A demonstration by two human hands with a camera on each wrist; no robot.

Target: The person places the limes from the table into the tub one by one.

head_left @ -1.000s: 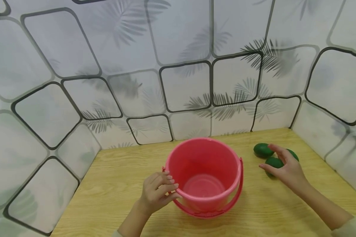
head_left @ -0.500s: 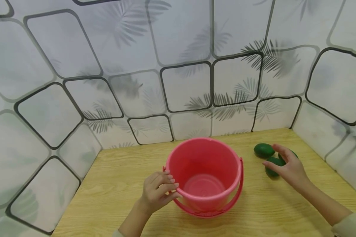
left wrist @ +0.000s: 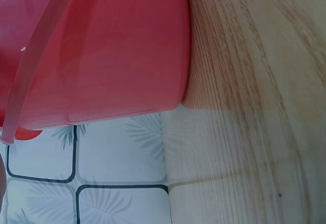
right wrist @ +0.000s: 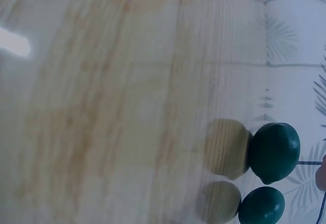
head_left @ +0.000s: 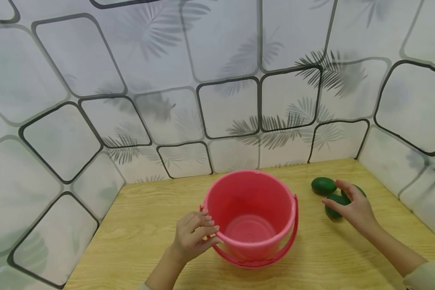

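Note:
A pink bucket (head_left: 251,225) stands upright on the wooden table, nothing seen inside it. My left hand (head_left: 193,233) holds its rim at the near left, fingers over the edge and thumb below; in the left wrist view the bucket's wall (left wrist: 117,51) fills the upper left. To the right lie three dark green limes: a far one (head_left: 324,185), a near one (head_left: 334,209) and one partly hidden behind my right hand (head_left: 357,207). That hand hovers over the near lime, thumb and forefinger spread apart. The right wrist view shows a lime (right wrist: 275,152) with a gap to a fingertip (right wrist: 321,177).
The bucket's handle (head_left: 293,233) hangs down on its near right side. Patterned white walls (head_left: 228,108) enclose the wooden table (head_left: 141,217) at the back, left and right. Table surface lies between the bucket and the limes.
My right hand has moved slightly right and down, its thumb drawing closer to the near lime. My left hand and the bucket stay in place.

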